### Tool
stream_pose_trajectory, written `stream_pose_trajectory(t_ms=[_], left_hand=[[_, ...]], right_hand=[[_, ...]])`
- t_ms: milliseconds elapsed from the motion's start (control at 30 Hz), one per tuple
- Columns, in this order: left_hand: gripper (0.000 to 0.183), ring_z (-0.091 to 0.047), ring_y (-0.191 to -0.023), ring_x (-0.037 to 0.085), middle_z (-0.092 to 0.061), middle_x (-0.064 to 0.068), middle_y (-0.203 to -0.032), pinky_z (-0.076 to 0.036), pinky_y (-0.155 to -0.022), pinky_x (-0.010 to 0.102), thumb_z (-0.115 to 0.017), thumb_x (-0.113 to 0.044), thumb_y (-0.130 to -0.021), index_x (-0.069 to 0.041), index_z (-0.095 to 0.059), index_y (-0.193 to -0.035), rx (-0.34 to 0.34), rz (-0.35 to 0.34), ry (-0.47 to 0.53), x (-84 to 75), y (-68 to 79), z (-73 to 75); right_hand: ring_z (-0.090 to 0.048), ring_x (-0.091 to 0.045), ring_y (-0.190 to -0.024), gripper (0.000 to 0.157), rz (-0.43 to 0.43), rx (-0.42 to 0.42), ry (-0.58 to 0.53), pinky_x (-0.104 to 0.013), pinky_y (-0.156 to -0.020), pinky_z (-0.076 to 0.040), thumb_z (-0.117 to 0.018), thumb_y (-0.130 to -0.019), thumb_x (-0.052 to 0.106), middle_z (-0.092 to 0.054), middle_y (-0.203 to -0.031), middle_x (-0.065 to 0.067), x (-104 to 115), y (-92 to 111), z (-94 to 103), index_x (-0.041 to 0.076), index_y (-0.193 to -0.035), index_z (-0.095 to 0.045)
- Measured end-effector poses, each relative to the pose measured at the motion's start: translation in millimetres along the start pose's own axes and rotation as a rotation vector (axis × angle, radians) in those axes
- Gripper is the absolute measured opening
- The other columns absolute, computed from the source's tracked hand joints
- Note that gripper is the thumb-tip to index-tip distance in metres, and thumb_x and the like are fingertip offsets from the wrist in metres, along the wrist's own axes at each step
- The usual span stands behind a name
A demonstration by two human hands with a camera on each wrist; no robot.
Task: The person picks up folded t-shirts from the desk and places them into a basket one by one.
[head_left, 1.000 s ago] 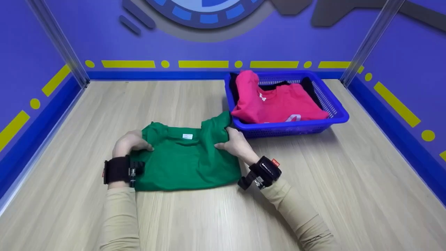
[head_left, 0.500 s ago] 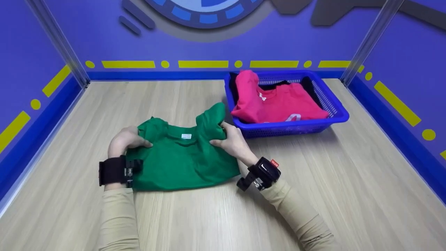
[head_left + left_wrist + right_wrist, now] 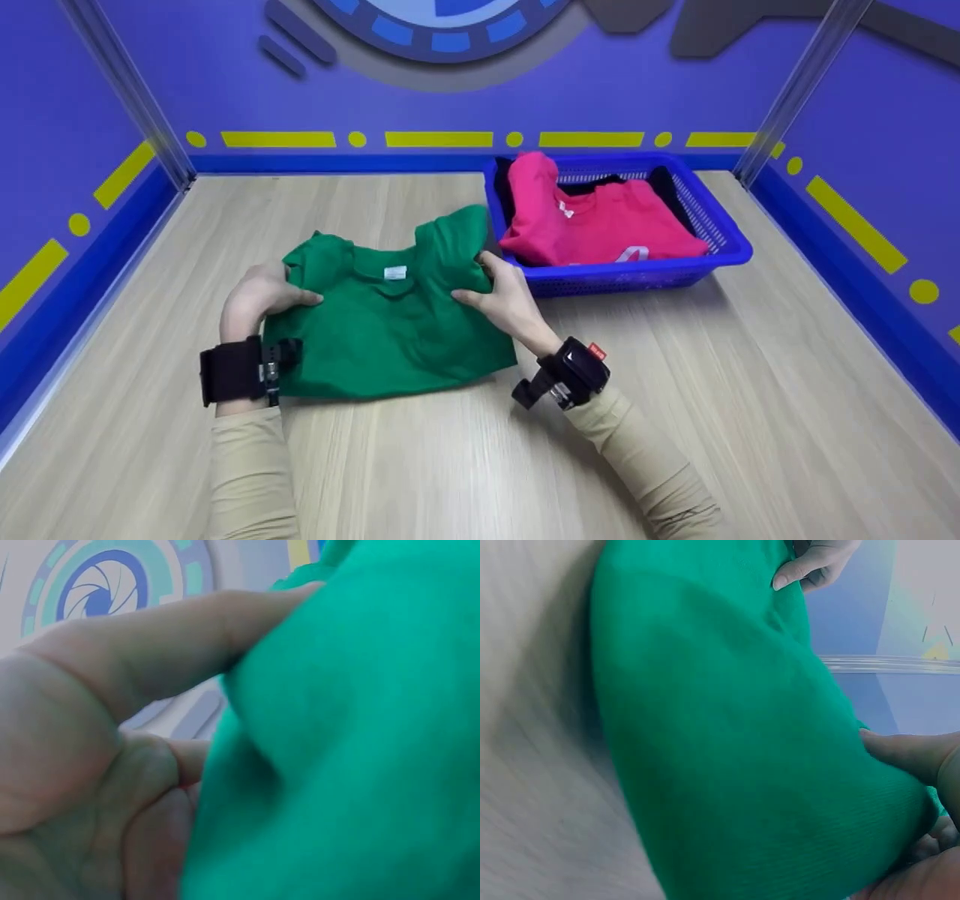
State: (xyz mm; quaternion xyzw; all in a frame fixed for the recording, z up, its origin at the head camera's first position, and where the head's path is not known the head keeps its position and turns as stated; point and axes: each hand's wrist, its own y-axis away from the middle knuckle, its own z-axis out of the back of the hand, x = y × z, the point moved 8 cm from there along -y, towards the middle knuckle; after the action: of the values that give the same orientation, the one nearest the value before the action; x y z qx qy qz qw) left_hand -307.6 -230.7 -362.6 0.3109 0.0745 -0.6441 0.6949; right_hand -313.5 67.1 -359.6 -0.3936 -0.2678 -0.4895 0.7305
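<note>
A folded green T-shirt (image 3: pixel 382 337), with a white label at its collar, is held between both hands left of the basket. My left hand (image 3: pixel 262 296) grips its left side, thumb on the front and the other fingers behind the cloth. On the opposite side my right hand (image 3: pixel 510 300) pinches the shirt near the shoulder. In the right wrist view the green cloth (image 3: pixel 720 742) stands tilted over the tabletop, its lower edge casting a shadow. The left wrist view shows the thumb (image 3: pixel 202 634) lying along the green fabric (image 3: pixel 360 742); fingertips behind it are hidden.
A blue plastic basket (image 3: pixel 622 281) stands at the back right, close to my right hand. Inside lie a pink T-shirt (image 3: pixel 600 225) and black cloth (image 3: pixel 664 187) partly under it. Blue-purple panels wall the wooden table (image 3: pixel 420 472) at the back and sides.
Both hands have raised the green T-shirt and shifted it slightly left and away from me. Its upper edge stands higher, and the lower edge has tilted up at the right. The basket has not moved.
</note>
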Motion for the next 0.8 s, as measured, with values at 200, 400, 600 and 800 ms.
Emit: stream_pose_trajectory(t_ms=[200, 400, 600, 800], left_hand=[[0.076, -0.039, -0.126, 0.050, -0.033, 0.041, -0.138, -0.037, -0.105, 0.055, -0.061, -0.031, -0.091, 0.016, -0.028, -0.140, -0.029, 0.005, 0.019, -7.7, 6.4, 8.5], [0.066, -0.050, -0.104, 0.039, -0.048, 0.031, -0.115, -0.046, -0.090, 0.049, -0.062, -0.032, -0.090, 0.012, -0.039, -0.133, -0.138, -0.040, 0.054, -17.2, 13.6, 17.7], [0.042, -0.041, -0.075, 0.021, -0.033, 0.004, -0.075, -0.037, -0.064, 0.029, -0.067, -0.031, -0.088, 0.003, -0.046, -0.100, -0.293, -0.113, 0.121, -25.9, 20.6, 28.6], [0.042, -0.052, -0.076, 0.025, -0.052, 0.014, -0.081, -0.044, -0.067, 0.031, -0.066, -0.029, -0.089, 0.005, -0.051, -0.106, -0.399, -0.221, 0.207, -39.3, 28.2, 35.1]], right_hand=[[-0.058, -0.014, -0.082, 0.030, 0.040, -0.045, -0.054, -0.028, -0.076, -0.047, -0.079, -0.076, 0.012, -0.068, -0.089, -0.007, 8, -1, 13.3, 0.003, -0.097, -0.060], [-0.060, -0.016, -0.087, 0.032, 0.059, -0.075, -0.070, -0.030, -0.080, -0.048, -0.079, -0.076, 0.012, -0.068, -0.095, -0.009, 16, -2, 29.8, 0.003, -0.100, -0.061], [-0.064, -0.020, -0.101, 0.042, 0.044, -0.098, -0.140, -0.034, -0.092, -0.050, -0.079, -0.076, 0.012, -0.069, -0.108, -0.012, 18, -5, 49.0, 0.003, -0.113, -0.062], [-0.063, -0.022, -0.109, 0.052, 0.038, -0.111, -0.232, -0.035, -0.097, -0.049, -0.078, -0.077, 0.009, -0.066, -0.119, -0.014, 18, -7, 70.4, 0.002, -0.124, -0.057]])
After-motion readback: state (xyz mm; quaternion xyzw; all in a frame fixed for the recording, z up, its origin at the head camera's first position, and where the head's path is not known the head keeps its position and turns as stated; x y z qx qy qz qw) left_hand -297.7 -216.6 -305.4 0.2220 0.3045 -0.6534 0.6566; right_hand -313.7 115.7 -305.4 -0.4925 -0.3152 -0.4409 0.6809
